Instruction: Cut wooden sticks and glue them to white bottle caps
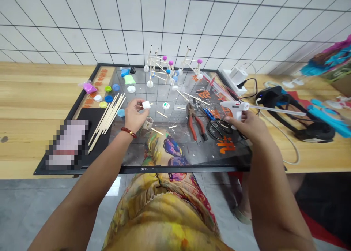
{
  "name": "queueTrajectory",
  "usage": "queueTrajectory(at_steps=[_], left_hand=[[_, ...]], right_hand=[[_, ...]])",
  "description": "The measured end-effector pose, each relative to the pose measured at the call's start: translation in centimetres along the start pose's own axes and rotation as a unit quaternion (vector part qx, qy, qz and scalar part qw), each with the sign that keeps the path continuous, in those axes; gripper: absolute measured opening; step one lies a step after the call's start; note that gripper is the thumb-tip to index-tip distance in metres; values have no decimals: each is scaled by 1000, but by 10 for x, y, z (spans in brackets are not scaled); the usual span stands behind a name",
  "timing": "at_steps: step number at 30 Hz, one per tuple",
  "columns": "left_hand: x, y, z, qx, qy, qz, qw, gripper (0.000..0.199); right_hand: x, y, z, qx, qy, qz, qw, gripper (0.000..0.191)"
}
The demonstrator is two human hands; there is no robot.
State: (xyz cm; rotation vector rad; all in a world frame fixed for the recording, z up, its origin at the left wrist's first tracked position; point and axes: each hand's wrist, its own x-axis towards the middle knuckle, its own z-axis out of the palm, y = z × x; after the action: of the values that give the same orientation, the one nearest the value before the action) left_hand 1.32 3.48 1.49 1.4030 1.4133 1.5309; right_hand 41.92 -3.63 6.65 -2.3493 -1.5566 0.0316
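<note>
Between the fingertips of my left hand is a small white piece with a short stick through it. My right hand is wrapped round the handle of a white hot glue gun, and a long clear glue stick juts from its back. Left of the gun lie black-handled scissors and red-handled pliers. A round white lid and short cut sticks are scattered between my hands. Beside my left wrist rests a bundle of wooden sticks.
Stick models with coloured balls stand at the back against the tiled wall. Coloured lids and clay packets lie at the left. A power strip, cables and a black headset-like object are at the right.
</note>
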Motion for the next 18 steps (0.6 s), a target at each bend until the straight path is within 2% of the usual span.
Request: queueTrajectory(at_steps=[2,3,4,6,8,10,12,14,18], left_hand=[[0,0,1,4,7,-5,1000,33],[0,-1,1,5,9,-8,1000,33],[0,-1,1,5,8,-11,1000,33],[0,-2,1,5,1,-11,1000,32],[1,-2,0,9,-11,-7,1000,30],[0,-2,-1,9,-21,-5,1000,28],[0,-3,-1,6,-23,-9,1000,27],[0,-4,-1,6,-17,-12,1000,28],[1,-9,-1,16,-13,-13,1000,29]], right_hand=[[-20,-6,-19,-123,-19,55,991,36],[-31,-13,-27,-136,-10,68,988,32],[-42,-25,-33,-102,7,48,994,25],[-58,-60,-34,15,13,-91,996,21],[-65,-104,-20,93,-70,-253,960,21],[-61,-147,5,106,-123,-343,925,20],[-52,-180,32,82,-138,-361,919,18],[-42,-199,55,58,-134,-339,929,15],[-32,-207,81,65,-103,-328,937,11]])
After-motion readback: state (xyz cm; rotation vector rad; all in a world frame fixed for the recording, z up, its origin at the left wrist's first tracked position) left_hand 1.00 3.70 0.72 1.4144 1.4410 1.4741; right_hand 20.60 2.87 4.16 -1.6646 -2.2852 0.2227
